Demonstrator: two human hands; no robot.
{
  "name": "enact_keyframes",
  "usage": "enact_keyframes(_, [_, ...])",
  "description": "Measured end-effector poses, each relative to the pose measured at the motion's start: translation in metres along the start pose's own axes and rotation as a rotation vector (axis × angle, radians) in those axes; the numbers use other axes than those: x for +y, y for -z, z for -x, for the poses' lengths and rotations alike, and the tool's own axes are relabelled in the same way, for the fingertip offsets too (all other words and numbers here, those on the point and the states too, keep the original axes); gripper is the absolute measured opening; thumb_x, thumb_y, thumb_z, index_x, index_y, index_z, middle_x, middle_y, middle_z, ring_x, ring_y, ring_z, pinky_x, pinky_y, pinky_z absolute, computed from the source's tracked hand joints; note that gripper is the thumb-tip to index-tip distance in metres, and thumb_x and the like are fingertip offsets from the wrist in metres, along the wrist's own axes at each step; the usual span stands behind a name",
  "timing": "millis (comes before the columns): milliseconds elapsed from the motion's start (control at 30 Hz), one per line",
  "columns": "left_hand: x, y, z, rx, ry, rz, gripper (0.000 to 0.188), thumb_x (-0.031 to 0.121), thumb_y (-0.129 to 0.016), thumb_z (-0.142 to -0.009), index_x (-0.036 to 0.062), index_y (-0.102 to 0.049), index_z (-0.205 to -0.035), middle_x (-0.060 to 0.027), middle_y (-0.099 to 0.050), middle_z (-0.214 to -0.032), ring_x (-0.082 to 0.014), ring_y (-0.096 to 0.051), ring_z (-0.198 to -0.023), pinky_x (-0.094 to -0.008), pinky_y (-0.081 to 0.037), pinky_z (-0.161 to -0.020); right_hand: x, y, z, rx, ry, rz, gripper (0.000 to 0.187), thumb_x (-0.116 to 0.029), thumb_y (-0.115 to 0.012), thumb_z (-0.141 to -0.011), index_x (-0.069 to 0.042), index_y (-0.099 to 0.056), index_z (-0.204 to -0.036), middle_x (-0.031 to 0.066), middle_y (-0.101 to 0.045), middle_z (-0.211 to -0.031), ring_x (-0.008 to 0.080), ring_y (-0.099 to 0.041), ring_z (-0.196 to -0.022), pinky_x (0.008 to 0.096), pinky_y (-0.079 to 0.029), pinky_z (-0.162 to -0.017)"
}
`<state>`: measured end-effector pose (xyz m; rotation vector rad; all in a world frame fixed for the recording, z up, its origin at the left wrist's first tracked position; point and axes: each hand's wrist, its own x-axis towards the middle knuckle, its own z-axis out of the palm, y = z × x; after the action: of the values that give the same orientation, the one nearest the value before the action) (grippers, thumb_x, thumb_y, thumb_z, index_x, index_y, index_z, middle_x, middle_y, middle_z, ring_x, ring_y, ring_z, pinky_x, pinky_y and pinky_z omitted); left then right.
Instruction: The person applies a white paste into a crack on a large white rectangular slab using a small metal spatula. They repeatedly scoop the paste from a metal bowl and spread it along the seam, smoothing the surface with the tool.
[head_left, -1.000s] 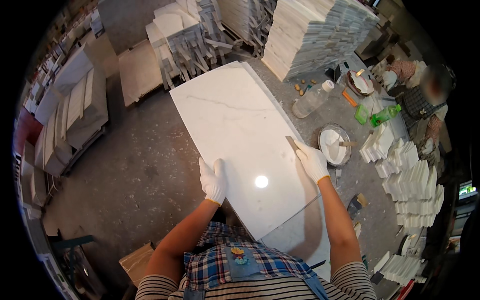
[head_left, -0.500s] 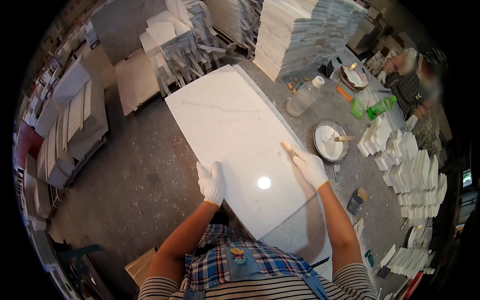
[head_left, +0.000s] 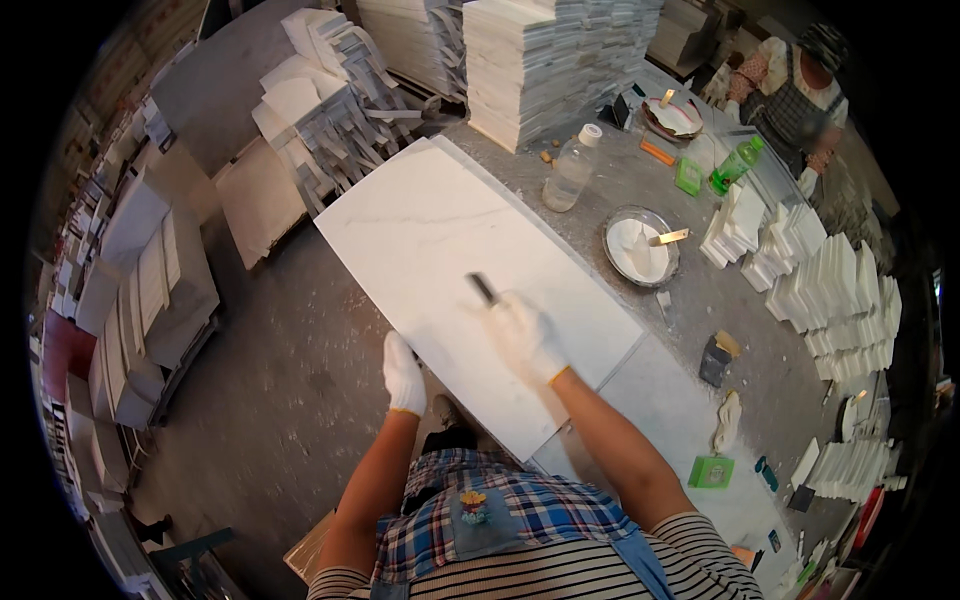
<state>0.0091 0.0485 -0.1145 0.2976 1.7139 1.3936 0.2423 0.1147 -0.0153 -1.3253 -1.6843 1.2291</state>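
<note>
A large white marble slab [head_left: 440, 215] with faint grey veins lies at a slant before me. My right hand [head_left: 528, 332], in a white knitted glove, is over its middle. Its closed fingers hold a small dark flat tool [head_left: 482, 288], smeared by motion, so its exact kind does not show. Beside the slab's left edge is my left hand [head_left: 402, 375], gloved too, with fingers stretched out together and nothing visible in it. Whether it touches the edge I cannot tell. Another pale slab [head_left: 635, 400] lies nearer me on the right.
To the right are a bowl of white paste [head_left: 640, 248] with a spatula, a clear bottle [head_left: 572, 172], a green bottle [head_left: 736, 166] and a green box [head_left: 710, 472]. Stacked slabs [head_left: 545, 75] rise at the back. White pieces [head_left: 825, 290] stand in rows. A co-worker [head_left: 795, 105] is at far right.
My right hand has moved left from the slab's right edge to its middle, with the dark tool now showing. My left hand has loosened from the left edge. The view has shifted somewhat.
</note>
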Motion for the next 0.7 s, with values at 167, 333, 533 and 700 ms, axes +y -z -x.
enact_keyframes(167, [-0.032, 0.107, -0.019, 0.302, 0.110, 0.019, 0.078, 0.061, -0.044, -0.108, 0.0008, -0.050, -0.157, -0.0245, -0.059, -0.152, -0.0381, -0.061, -0.133, -0.0483, -0.049, -0.108, -0.019, -0.005, 0.039, 0.006, 0.084, -0.312, 0.029, -0.031, -0.054, -0.111, -0.005, -0.065, -0.116, 0.0096, -0.062, -0.086, 0.0166, -0.061, -0.080, 0.0360, -0.054, -0.077])
enact_keyframes(333, [-0.040, 0.116, 0.050, 0.316, -0.520, -0.720, 0.052, 0.036, -0.058, -0.103, -0.0039, -0.065, -0.135, -0.0251, -0.069, -0.130, -0.0405, -0.067, -0.116, -0.0484, -0.053, -0.100, 0.025, 0.058, 0.084, 0.423, -0.038, -0.524, 0.022, -0.024, -0.052, -0.113, -0.004, -0.062, -0.115, 0.0034, -0.063, -0.105, 0.0133, -0.059, -0.096, 0.0323, -0.051, -0.090])
enact_keyframes(533, [0.030, 0.017, 0.171, -0.708, -1.140, -0.996, 0.053, 0.026, -0.078, -0.082, -0.0023, -0.065, -0.124, -0.0241, -0.064, -0.128, -0.0436, -0.059, -0.123, -0.0527, -0.045, -0.110, 0.094, 0.105, 0.157, 0.703, -0.113, -0.269, 0.028, -0.025, -0.054, -0.112, 0.000, -0.066, -0.114, 0.0060, -0.066, -0.110, 0.0138, -0.059, -0.103, 0.0299, -0.047, -0.096])
enact_keyframes(700, [0.035, -0.031, 0.194, -0.870, -1.311, -1.155, 0.065, 0.035, -0.079, -0.082, -0.0035, -0.062, -0.132, -0.0230, -0.059, -0.143, -0.0449, -0.048, -0.141, -0.0543, -0.034, -0.124, 0.071, 0.093, 0.189, 0.697, -0.210, -0.277, 0.025, -0.023, -0.054, -0.111, 0.000, -0.066, -0.111, 0.0053, -0.067, -0.105, 0.0143, -0.060, -0.100, 0.0315, -0.048, -0.092])
